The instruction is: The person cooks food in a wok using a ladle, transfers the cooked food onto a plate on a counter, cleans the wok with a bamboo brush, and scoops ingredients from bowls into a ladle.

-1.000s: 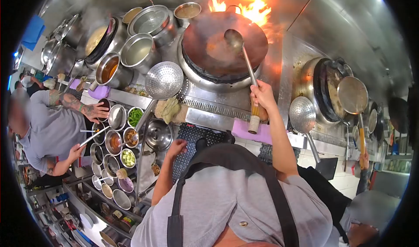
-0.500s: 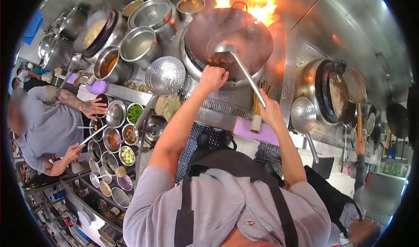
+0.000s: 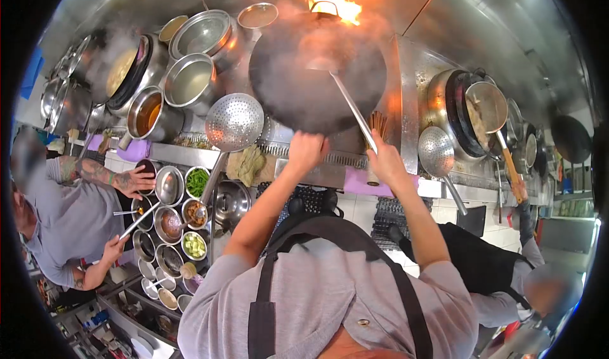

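Both hands at work here: the left hand (image 3: 309,151) is a tight fist on the wok (image 3: 276,73) at its near rim, though exactly which part the fingers grip is hidden. The right hand (image 3: 387,163), fingers wrapped round, has the ladle (image 3: 352,108) by its handle end, to the right of the wok. The ladle slants up and left over that rim — its bowl deep in steam (image 3: 298,86), contents too clouded to tell. The wok sits just beyond both fists, flames (image 3: 336,2) leaping behind its far handle (image 3: 324,6). A brush (image 3: 378,124) stands just past the right hand; left of the wok, a strainer (image 3: 235,122) — and farther left, a co-worker (image 3: 82,207) holds another ladle (image 3: 169,184) above the small bowls (image 3: 193,245).
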The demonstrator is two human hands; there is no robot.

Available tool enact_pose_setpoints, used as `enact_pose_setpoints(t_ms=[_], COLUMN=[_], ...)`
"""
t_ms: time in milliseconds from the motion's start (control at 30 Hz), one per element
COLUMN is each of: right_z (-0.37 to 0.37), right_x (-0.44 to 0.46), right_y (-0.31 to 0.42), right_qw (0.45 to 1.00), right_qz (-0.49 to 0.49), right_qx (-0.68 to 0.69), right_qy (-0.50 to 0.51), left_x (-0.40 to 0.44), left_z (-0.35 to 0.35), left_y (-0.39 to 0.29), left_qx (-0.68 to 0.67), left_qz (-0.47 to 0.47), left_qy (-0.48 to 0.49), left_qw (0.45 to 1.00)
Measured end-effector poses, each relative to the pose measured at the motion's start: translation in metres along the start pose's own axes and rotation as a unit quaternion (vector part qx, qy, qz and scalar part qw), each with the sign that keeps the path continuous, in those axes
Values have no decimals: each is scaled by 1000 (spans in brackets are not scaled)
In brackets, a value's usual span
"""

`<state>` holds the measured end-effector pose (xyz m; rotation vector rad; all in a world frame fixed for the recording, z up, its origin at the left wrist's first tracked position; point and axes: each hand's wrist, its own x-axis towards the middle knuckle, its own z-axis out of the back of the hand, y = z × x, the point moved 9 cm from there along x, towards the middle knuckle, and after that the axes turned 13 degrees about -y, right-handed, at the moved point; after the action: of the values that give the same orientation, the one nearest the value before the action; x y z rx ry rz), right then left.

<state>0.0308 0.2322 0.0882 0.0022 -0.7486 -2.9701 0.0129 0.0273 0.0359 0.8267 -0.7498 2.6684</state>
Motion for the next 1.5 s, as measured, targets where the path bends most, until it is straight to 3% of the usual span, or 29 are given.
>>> enact_pose_setpoints(t_ms=[133, 167, 267, 400, 433, 533, 667, 733, 833, 933, 1000, 1067, 1133, 1200, 1300, 1433, 1500], right_z=[10, 12, 11, 5, 5, 3, -28, -35, -18, -28, -49, -34, -18, -3, -16, -16, -14], right_x=[-19, -24, -37, -44, -42, -29, 10, 37, 42, 37, 40, 44, 40, 21, 8, 24, 24], right_y=[10, 12, 18, 20, 24, 30, 28, 22, 34, 38, 27, 34, 48, 58, 50, 50, 50], right_qw=[999, 999, 996, 997, 994, 994, 988, 991, 994, 994, 994, 995, 996, 995, 997, 993, 997], right_qz=[-4, -34, 16, 1, 34, -42, -48, 11, 29, 24, 54, 54, 34, -6, 9, 77, 24], right_qx=[35, 37, 68, 65, 70, 67, 58, 32, -1, -30, -23, -32, -45, -65, -50, -20, -18], right_qy=[-40, -16, -47, -42, -74, -74, -132, -129, -107, -98, -96, -82, -72, -72, -59, -86, -71], left_x=[-34, -16, 40, 81, 83, 80, 73, 71, 55, 6, -41, -93, -130, -171, -201, -202, -194], left_z=[9, 5, -3, -26, -32, -45, -53, -45, 40, 56, 48, 37, 53, 59, 81, 94, 98], left_y=[2, 8, 31, 48, 50, 49, 46, 43, 21, 26, 36, 44, 51, 72, 95, 105, 109], left_qx=[12, 14, 1, -8, -2, -11, -21, -48, -147, -251, -317, -328, -353, -372, -285, -257, -264], left_qz=[6, 0, 10, 18, 29, 24, 18, -16, -30, 32, 153, 178, 200, 278, 316, 296, 298], left_qy=[41, 30, 3, 28, 37, 47, 63, 58, -156, -83, 59, 200, 218, 224, 260, 272, 239], left_qw=[999, 999, 1000, 999, 999, 999, 998, 997, 976, 964, 934, 906, 888, 857, 867, 879, 886])
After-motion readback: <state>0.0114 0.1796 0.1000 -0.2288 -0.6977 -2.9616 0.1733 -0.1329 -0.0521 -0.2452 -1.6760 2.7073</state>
